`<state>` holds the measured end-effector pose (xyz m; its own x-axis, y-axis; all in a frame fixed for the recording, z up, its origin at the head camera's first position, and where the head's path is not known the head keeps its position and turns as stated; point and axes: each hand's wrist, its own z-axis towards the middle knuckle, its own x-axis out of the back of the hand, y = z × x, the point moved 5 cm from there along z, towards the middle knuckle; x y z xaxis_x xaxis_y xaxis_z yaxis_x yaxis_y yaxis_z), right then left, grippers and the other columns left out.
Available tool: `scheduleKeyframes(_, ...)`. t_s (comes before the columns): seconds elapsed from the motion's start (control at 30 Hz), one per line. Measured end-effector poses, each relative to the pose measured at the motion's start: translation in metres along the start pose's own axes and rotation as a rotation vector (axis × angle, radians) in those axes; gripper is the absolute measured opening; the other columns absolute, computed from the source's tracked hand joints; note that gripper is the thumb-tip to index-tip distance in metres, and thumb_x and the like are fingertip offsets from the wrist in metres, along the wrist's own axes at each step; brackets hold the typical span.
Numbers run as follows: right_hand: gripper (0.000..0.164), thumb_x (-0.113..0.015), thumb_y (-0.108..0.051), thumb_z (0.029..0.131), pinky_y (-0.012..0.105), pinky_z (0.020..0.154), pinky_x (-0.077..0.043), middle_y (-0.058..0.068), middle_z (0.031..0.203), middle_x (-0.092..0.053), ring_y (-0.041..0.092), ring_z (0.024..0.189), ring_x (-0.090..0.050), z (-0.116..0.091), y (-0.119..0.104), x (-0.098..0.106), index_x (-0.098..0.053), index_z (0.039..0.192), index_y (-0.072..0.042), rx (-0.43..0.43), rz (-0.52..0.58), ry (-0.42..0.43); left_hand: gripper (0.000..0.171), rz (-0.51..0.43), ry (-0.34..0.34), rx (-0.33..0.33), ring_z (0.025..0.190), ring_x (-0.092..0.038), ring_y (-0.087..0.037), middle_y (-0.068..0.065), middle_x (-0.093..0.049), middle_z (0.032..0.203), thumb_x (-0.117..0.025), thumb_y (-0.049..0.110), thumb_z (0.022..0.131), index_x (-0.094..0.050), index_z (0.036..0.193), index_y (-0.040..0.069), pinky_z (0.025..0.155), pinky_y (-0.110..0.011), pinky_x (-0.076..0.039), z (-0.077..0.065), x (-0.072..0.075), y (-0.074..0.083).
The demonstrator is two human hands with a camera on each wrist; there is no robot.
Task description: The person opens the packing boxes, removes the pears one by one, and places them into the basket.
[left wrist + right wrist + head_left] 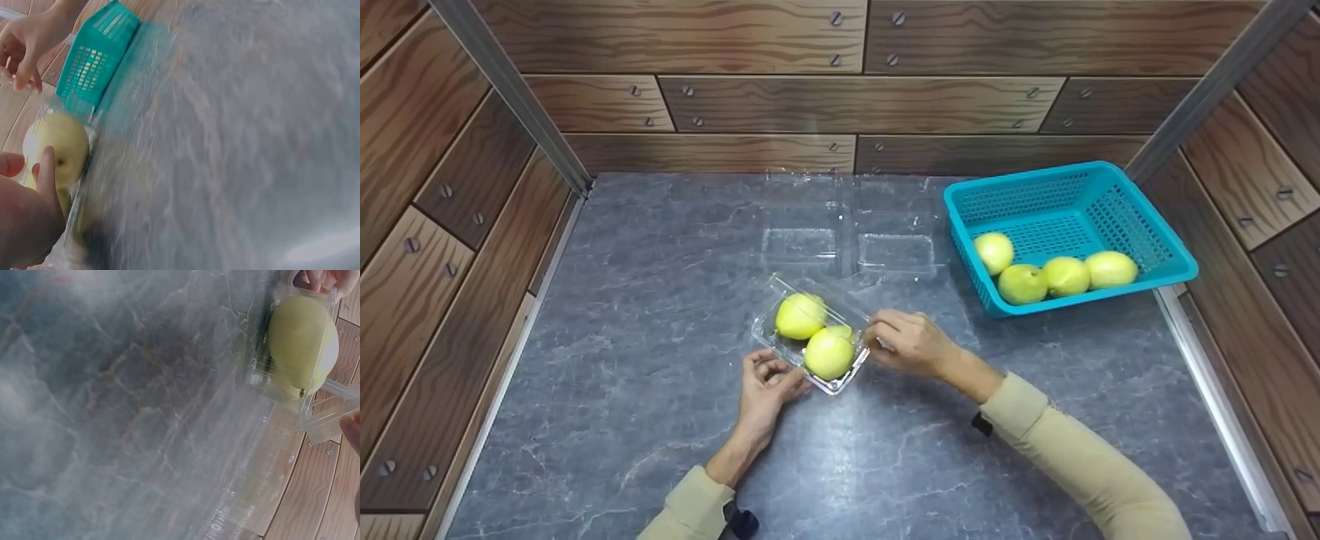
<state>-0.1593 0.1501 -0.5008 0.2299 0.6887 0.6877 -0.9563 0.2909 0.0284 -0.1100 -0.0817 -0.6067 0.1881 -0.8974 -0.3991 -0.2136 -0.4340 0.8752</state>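
A clear plastic clamshell box [834, 388] lies at an angle on the table, with two round yellow-green fruits [830, 352] inside. Its hinged lid [847, 304] is tilted over them. My right hand [911, 343] pinches the lid's edge at the right side, thumb and fingertips together; the right wrist view shows the lid [332, 413] raised off the base there. At the near left side, my left hand [765, 386] holds the base's rim between thumb and bent fingers. One finger shows against a fruit [62, 140] in the left wrist view.
A turquoise perforated basket [1072, 300] stands at the back right with several more yellow-green fruits [1067, 276] along its near side. Behind the box lie two clear clamshells, one on the left [799, 247] and one on the right [896, 251]. Wood-patterned panels [855, 105] enclose the table.
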Motion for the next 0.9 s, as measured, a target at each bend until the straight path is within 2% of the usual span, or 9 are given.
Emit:
scheduleKeyframes(0.17, 0.027, -0.081, 0.005, 0.069, 0.023, 0.069, -0.067, 0.005, 0.087, -0.070, 0.018, 0.077, -0.070, -0.006, 0.002, 0.002, -0.068, 0.089, -0.007, -0.056, 0.030, 0.043, 0.056, 0.017, 0.040, -0.017, 0.078, -0.064, -0.010, -0.006, -0.049, 0.104, -0.068, -0.010, 0.091, -0.031, 0.133, 0.000, 0.080, -0.033, -0.071, 0.008, 0.011, 0.007)
scheduleKeyframes(0.3, 0.028, -0.080, 0.007, 0.070, 0.026, 0.069, -0.067, 0.006, 0.088, -0.070, 0.019, 0.078, -0.071, -0.010, 0.004, 0.002, -0.070, 0.091, -0.007, -0.109, 0.069, 0.079, 0.055, 0.047, 0.080, -0.017, 0.077, -0.065, -0.011, -0.005, -0.052, 0.104, -0.070, -0.008, 0.092, -0.035, 0.133, -0.002, 0.077, -0.031, -0.071, 0.015, 0.020, 0.014)
scheduleKeyframes(0.43, 0.030, -0.078, 0.013, 0.068, 0.024, 0.069, -0.066, 0.007, 0.086, -0.069, 0.019, 0.075, -0.070, -0.012, 0.008, 0.004, -0.069, 0.092, -0.004, -0.142, 0.111, 0.123, 0.050, 0.097, 0.108, -0.009, 0.076, -0.066, -0.012, -0.005, -0.055, 0.102, -0.070, -0.006, 0.093, -0.041, 0.133, -0.003, 0.074, -0.031, -0.071, 0.022, 0.028, 0.023)
scheduleKeyframes(0.63, 0.031, -0.076, 0.017, 0.068, 0.017, 0.074, -0.066, 0.009, 0.085, -0.069, 0.020, 0.074, -0.071, -0.015, 0.013, 0.005, -0.069, 0.092, -0.001, -0.219, 0.184, 0.180, 0.047, 0.138, 0.114, 0.013, 0.075, -0.066, -0.013, -0.004, -0.058, 0.100, -0.071, 0.000, 0.094, -0.045, 0.134, -0.005, 0.071, -0.029, -0.070, 0.034, 0.035, 0.035)
scheduleKeyframes(0.8, 0.031, -0.075, 0.020, 0.070, 0.017, 0.078, -0.067, 0.011, 0.088, -0.071, 0.021, 0.078, -0.073, -0.017, 0.013, 0.005, -0.069, 0.093, 0.001, -0.296, 0.252, 0.211, 0.044, 0.156, 0.118, 0.048, 0.070, -0.062, -0.012, -0.004, -0.059, 0.099, -0.069, 0.002, 0.096, -0.048, 0.133, -0.006, 0.066, -0.027, -0.069, 0.046, 0.039, 0.043)
scheduleKeyframes(0.9, 0.031, -0.074, 0.022, 0.071, 0.018, 0.080, -0.067, 0.013, 0.090, -0.071, 0.023, 0.079, -0.073, -0.018, 0.013, 0.004, -0.069, 0.095, 0.002, -0.339, 0.294, 0.220, 0.042, 0.183, 0.128, 0.046, 0.067, -0.062, -0.012, -0.003, -0.058, 0.097, -0.069, 0.001, 0.095, -0.050, 0.132, -0.007, 0.063, -0.026, -0.068, 0.052, 0.041, 0.048)
